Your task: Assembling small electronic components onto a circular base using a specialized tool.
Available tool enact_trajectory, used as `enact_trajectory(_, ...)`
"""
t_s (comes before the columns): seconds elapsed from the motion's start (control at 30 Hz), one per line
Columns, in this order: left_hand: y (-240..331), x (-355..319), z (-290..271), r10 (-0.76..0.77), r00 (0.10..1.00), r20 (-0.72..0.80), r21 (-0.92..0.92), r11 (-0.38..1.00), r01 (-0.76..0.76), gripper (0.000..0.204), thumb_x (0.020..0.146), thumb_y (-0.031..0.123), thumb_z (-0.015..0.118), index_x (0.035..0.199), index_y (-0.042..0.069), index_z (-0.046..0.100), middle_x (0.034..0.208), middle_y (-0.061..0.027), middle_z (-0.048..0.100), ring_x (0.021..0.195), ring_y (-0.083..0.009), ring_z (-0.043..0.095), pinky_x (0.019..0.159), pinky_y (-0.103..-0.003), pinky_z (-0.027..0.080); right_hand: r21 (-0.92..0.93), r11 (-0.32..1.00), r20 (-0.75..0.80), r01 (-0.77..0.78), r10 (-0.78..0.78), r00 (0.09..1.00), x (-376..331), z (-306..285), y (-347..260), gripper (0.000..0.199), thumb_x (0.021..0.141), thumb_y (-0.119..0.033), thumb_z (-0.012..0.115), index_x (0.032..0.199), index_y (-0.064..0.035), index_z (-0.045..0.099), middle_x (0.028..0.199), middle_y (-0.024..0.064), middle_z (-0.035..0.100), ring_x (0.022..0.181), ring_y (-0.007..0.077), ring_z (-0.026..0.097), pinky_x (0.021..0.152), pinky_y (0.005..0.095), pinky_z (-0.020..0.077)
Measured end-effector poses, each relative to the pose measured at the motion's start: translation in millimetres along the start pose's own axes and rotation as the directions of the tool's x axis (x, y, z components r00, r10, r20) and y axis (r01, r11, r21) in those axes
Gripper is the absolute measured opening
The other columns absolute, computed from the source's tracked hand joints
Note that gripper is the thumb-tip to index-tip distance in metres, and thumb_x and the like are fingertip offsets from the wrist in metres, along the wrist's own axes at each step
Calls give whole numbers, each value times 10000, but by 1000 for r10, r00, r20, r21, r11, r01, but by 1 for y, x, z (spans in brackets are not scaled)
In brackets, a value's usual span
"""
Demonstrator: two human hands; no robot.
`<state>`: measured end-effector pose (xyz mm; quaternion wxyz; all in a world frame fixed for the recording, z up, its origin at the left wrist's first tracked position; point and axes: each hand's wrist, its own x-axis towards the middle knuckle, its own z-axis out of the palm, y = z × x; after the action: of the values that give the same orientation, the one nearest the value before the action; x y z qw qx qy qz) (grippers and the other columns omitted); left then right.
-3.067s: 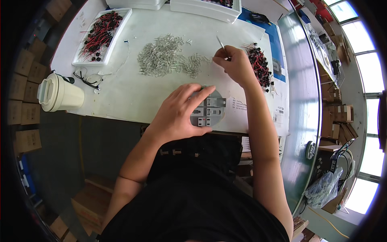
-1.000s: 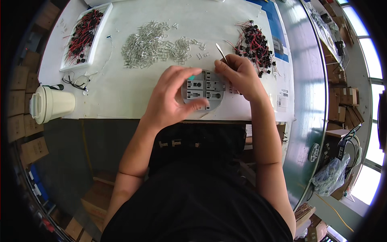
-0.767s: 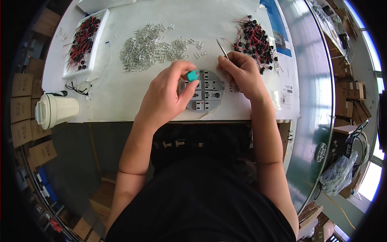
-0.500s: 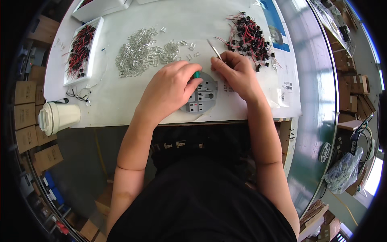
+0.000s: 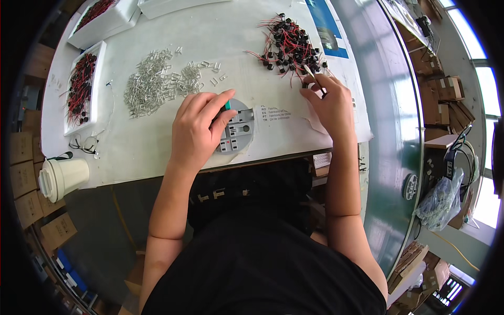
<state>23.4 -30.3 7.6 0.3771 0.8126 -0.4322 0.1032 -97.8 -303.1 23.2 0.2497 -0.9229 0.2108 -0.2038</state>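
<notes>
The left hand (image 5: 197, 128) lies flat on the round grey fixture (image 5: 237, 127) near the bench's front edge, steadying it. The right hand (image 5: 328, 102), pinched shut on tweezers (image 5: 314, 76), reaches the pile of black red-wired parts (image 5: 289, 44) toward the back right corner for picking.

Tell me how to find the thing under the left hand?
Look at the white table, near its front edge. Under the left hand lies a round grey plate with square slots. It is the only flat round part, unlike the loose wire piles.
</notes>
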Motion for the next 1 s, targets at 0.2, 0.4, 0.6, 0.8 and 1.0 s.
enact_trajectory(0.2, 0, -4, 0, -1, 1000, -22, -11, 1000, 1, 380, 902, 177, 833, 1271, 114, 769, 1002, -62, 695, 920, -263, 628, 817, -390, 534, 139, 969, 14, -202, 202, 979, -5, 4, 5, 193, 949, -146, 801, 1059, 8, 759, 837, 34, 691, 652, 80, 564, 574, 285, 469)
enact_trajectory(0.4, -3, -3, 0, -3, 998, -66, -9, 1000, 3, 361, 902, 229, 835, 1242, 123, 769, 1017, -40, 682, 955, -264, 631, 862, -408, 539, 638, 643, 249, -424, 349, 904, -5, -18, -2, 175, 1009, -151, 757, 1057, 15, 731, 890, 28, 680, 603, 60, 499, 537, 224, 412)
enact_trajectory(0.6, 24, 11, -29, 117, 977, -179, -46, 991, -127, 339, 898, 270, 836, 1194, 117, 777, 1168, -70, 682, 1062, -309, 630, 956, -439, 513, 725, 501, 518, -472, 54, 854, -20, -24, -43, 154, 1022, -122, 749, 1070, 22, 721, 962, 44, 677, 735, 60, 557, 565, 208, 413)
enact_trajectory(0.8, 29, 11, -51, 155, 988, -28, -232, 960, -157, 243, 899, 154, 835, 1110, 42, 789, 1042, -76, 741, 941, -273, 661, 874, -385, 529, 778, 629, 292, -19, -335, 896, -28, 3, -80, 155, 944, -36, 800, 1060, 33, 724, 979, 59, 698, 797, 91, 620, 639, 227, 477)
enact_trajectory(1.0, 30, -1, -51, -155, 982, 105, -563, 805, 187, 110, 914, 77, 789, 1008, 20, 781, 814, -58, 736, 767, -178, 649, 770, -306, 500, 627, 760, 201, 172, -370, 907, -31, 2, -104, 214, 859, 41, 829, 1055, 6, 749, 989, 80, 724, 792, 143, 673, 680, 271, 535)
